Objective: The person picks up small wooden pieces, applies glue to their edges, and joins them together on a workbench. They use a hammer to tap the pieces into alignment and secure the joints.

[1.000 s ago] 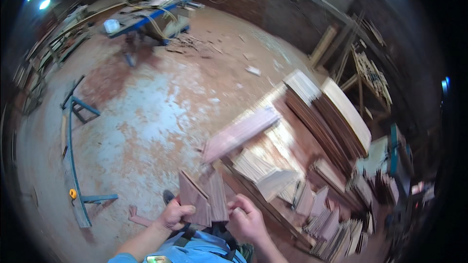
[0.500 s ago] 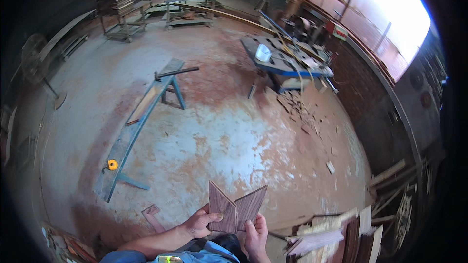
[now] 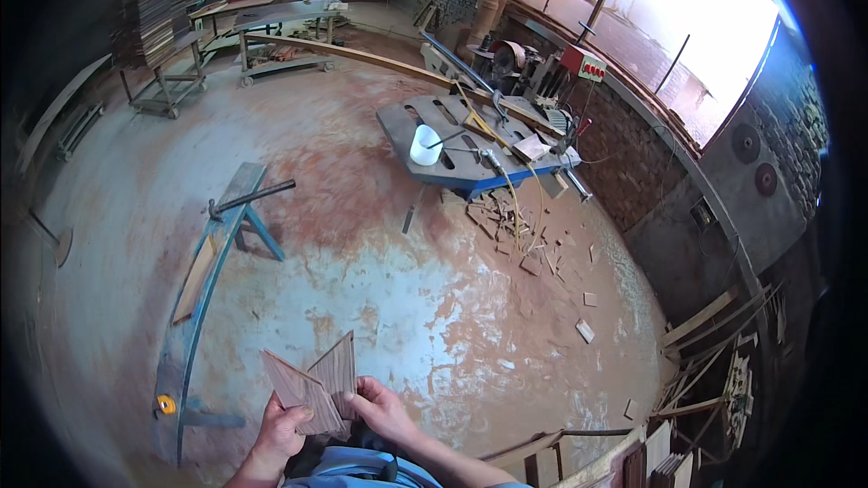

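Note:
Two dark brown wooden boards with slanted ends meet in a V in front of my body. My left hand grips the left board, thumb on its face. Closed on the right board is my right hand, pinching its outer edge. Where the boards meet, the left one overlaps the right one. To the left stands a narrow blue bench with a hammer, a wooden strip and a yellow tape measure on it.
Ahead to the right is a grey machine table bearing a white container. Wood scraps litter the floor beneath it. Stacked boards stand at the lower right. Wheeled carts are at the back left.
The view has swung to the right, so the bench and machine table sit further left. Both boards remain in my hands, now tilted and overlapping more.

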A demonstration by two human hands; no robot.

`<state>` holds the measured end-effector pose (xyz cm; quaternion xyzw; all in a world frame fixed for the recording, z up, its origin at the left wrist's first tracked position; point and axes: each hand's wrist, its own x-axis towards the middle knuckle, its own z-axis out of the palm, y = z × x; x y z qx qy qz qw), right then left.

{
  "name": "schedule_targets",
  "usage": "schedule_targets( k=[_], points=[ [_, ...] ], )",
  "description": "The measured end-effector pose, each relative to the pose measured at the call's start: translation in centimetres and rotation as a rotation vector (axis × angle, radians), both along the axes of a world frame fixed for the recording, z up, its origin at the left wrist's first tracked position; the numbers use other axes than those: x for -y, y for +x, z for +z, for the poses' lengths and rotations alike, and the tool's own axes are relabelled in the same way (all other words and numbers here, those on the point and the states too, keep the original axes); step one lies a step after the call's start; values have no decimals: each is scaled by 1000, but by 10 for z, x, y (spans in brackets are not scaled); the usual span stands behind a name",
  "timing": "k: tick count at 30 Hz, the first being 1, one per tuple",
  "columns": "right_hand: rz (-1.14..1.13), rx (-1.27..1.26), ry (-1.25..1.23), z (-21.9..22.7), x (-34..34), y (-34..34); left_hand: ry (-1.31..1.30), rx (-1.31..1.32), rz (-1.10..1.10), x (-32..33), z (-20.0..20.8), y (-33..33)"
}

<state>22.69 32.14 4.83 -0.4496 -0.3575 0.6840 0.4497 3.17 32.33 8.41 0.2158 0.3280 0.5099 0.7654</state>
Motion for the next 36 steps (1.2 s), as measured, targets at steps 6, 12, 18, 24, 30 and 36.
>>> schedule_targets(
  k=[6,12,18,24,30,36],
  points=[
    [142,57,-11,32,-109,22,-82,-66,117,-95,-9,7],
    [-57,278,-94,8,-229,63,-25,-137,128,-211,-30,-12],
    [-395,387,-137,29,-328,138,-68,-136,101,-341,-22,0],
    [-629,248,-89,42,-412,195,-39,-183,8,-458,-35,25],
    [-670,209,-85,34,-513,266,-34,-284,-9,-572,-43,112],
    [-597,173,-108,6,-608,328,-129,-385,-17,-679,-81,196]
  ],
)
